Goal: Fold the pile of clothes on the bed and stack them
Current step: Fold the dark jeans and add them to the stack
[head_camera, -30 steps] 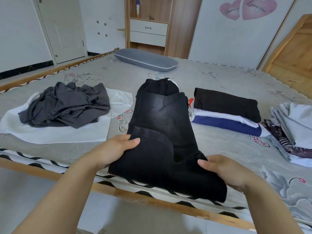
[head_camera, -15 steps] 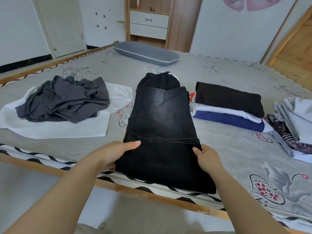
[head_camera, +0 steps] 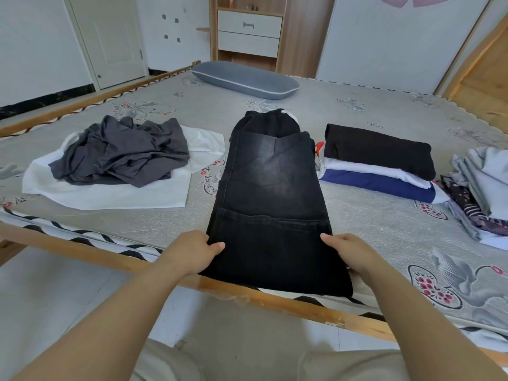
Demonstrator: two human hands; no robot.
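Black jeans [head_camera: 270,193] lie lengthwise on the bed [head_camera: 357,229], partly folded, with the near end overhanging the wooden bed edge. My left hand [head_camera: 192,253] grips the jeans' near left side, thumb on top. My right hand [head_camera: 350,251] grips the near right side the same way. A crumpled dark grey garment [head_camera: 123,154] lies on a spread white garment [head_camera: 110,193] to the left. To the right stands a folded stack [head_camera: 376,163] of black, white and navy pieces.
Grey and patterned clothes [head_camera: 481,185] lie heaped at the right edge. A grey pillow [head_camera: 244,79] rests at the far side of the bed. The wooden bed rail [head_camera: 275,298] runs along the near edge. A cabinet with drawers [head_camera: 248,31] stands against the back wall.
The near part of the jeans has been laid flat on the bed. Both hands have slid to its two side edges, the right hand moving up and inward.
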